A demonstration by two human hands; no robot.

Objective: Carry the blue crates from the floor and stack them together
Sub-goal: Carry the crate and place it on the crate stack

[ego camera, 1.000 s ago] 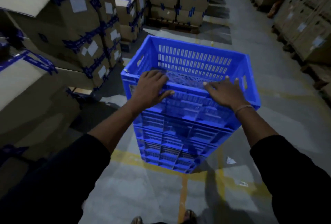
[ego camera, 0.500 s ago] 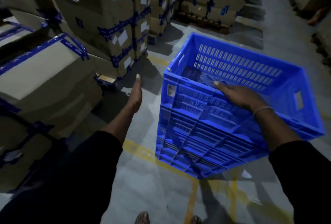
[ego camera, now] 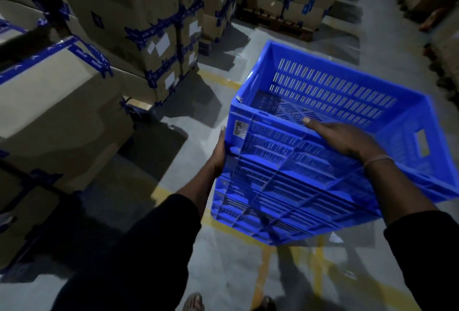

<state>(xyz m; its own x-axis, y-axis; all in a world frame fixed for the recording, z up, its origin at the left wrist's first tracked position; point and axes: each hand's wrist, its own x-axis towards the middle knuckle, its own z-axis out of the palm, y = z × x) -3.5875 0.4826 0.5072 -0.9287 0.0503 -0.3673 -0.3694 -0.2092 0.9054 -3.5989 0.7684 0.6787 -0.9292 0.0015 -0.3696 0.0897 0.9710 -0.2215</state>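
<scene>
Concrete floor (ego camera: pixel 218 256) with yellow lines fills the aisle, taped boxes (ego camera: pixel 139 12) stacked from 9 to 12 o'clock. At 3 o'clock the blue crates (ego camera: pixel 310 186) sit stacked and tilted. Steady them squarely: left hand (ego camera: pixel 219 154) clamps the near corner, right hand (ego camera: pixel 345 140) grips the near rim.
</scene>
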